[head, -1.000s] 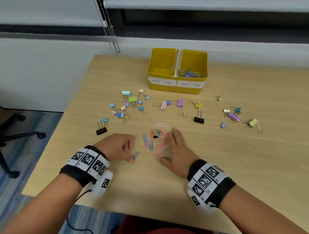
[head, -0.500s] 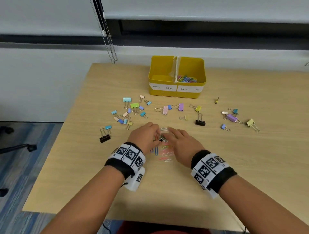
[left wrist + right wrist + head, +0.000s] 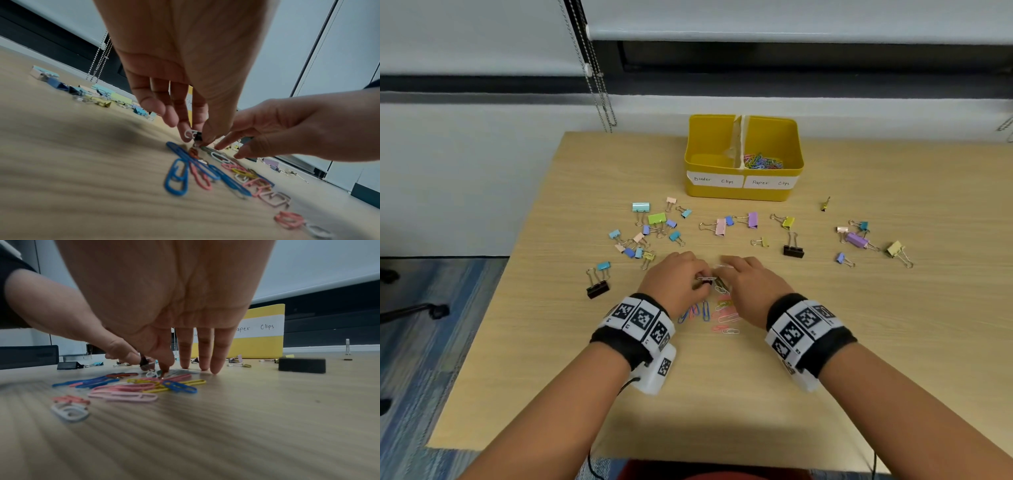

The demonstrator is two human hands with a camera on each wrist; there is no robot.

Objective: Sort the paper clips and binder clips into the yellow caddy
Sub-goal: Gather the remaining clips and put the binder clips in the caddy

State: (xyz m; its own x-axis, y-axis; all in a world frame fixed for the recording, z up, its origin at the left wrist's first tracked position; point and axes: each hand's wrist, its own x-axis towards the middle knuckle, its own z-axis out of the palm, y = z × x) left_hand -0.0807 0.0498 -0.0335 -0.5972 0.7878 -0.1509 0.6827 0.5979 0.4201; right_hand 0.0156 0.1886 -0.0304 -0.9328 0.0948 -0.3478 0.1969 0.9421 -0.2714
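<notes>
Frame center: left hand [image 3: 677,281] pinches a small black binder clip [image 3: 197,136] out of the paper clips [image 3: 717,313]; right hand [image 3: 751,286], fingers straight, pins the pile.

Yellow caddy [image 3: 743,192] on the table, two white handwritten labels on its front wall, left label [image 3: 714,179] reading "Binder Clips", right label [image 3: 770,182] reading "Paper Clips", right wrist view showing "aper Clips" on the same label [image 3: 259,327], wristband [image 3: 641,319] markers bearing black-and-white square codes, not readable
</notes>
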